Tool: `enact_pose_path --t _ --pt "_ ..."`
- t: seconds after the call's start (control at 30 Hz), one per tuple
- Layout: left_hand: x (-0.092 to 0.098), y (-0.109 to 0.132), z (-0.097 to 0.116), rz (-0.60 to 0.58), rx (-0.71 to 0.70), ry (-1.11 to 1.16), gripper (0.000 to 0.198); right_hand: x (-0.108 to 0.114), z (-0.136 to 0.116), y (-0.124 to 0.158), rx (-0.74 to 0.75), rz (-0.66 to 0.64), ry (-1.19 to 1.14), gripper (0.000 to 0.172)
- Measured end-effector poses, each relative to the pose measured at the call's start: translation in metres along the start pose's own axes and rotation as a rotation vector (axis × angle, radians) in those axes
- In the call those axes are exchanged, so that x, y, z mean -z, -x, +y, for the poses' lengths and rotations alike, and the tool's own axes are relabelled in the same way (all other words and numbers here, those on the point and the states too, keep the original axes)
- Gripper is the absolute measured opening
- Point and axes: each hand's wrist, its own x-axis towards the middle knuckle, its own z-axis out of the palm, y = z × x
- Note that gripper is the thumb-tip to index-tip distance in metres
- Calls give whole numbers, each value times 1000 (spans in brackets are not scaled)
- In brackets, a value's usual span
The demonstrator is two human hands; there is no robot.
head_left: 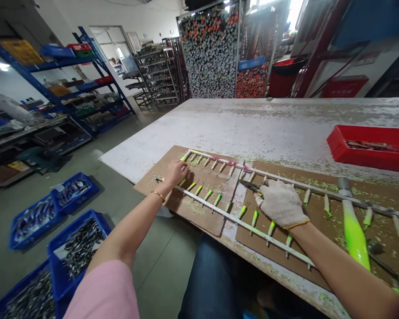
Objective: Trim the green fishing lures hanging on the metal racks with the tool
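Observation:
A long pale metal frame (272,237) lies on brown cardboard, with small tapered pieces fixed along both its long rails. The near row, with a green piece (208,194), is mostly bright yellow-green; the far row, with a pale piece (232,172), looks whiter. Thin wire shows at the ends of some pieces. My left hand (176,173), bare with a bracelet at the wrist, is closed around the frame's left end. In a white knitted glove, my right hand (281,201) grips dark-jawed pliers (250,186) between the two rows. The glove hides most of the pliers' handles.
Pale green flakes litter the cardboard (182,210) and white table (219,124). A thick green-and-white handle (354,230) with a metal collar crosses the frame at right. Behind stands a red bin (379,161). Blue crates (76,191) of small parts sit on the left floor.

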Motion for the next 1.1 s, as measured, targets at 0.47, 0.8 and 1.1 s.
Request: enact_pose_path --t 0.47,0.8,1.1 --pt "12 51 19 -107 -118 146 22 45 13 6 -196 -161 -191 41" --pt "9 81 19 42 -99 213 23 54 -16 32 -165 -177 -259 38" --pt "-10 145 42 113 5 207 26 54 -97 -22 58 -176 -58 45"
